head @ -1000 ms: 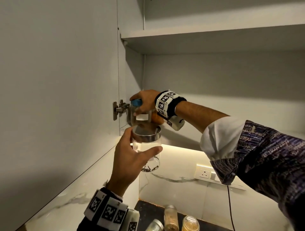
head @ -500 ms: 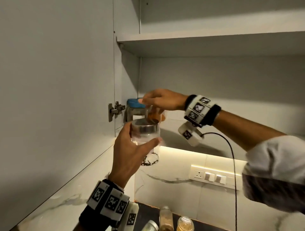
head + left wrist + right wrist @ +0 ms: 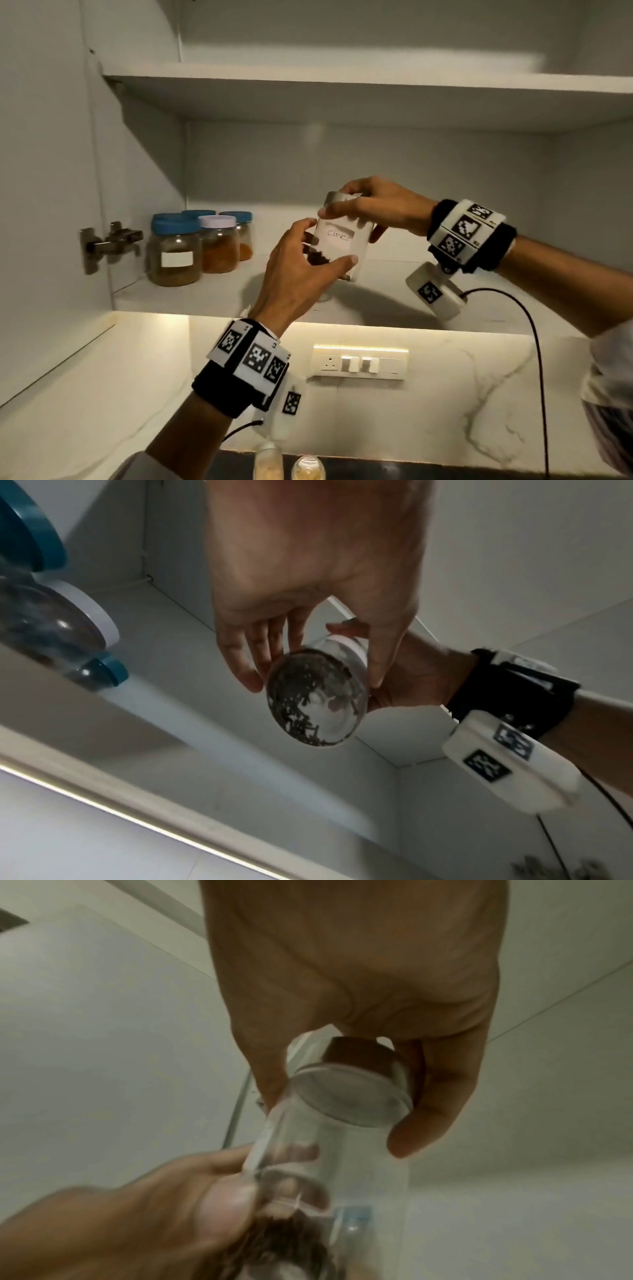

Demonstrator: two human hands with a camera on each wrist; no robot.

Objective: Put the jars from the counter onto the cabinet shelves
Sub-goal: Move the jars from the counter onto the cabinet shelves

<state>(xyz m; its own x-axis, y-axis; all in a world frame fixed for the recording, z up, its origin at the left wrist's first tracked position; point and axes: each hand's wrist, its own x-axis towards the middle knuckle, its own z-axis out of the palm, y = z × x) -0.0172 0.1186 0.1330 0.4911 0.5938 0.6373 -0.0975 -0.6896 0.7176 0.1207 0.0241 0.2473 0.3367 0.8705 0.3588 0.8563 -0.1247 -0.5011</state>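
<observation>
A white cabinet (image 3: 239, 161) hangs open on the wall. A warm light strip (image 3: 150, 317) glows under it. Below are a marble wall (image 3: 445, 394) and a white socket plate (image 3: 359, 363).

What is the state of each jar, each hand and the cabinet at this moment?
Clear glass jar labelled "cloves" with metal lid: lid on, tilted, held in the air above the lower shelf, partly filled.
Left hand: grips the jar's lower part.
Right hand: grips the jar near its lid.
Four plastic jars with blue and white lids: closed, upright on the lower shelf.
White cabinet: open.
</observation>
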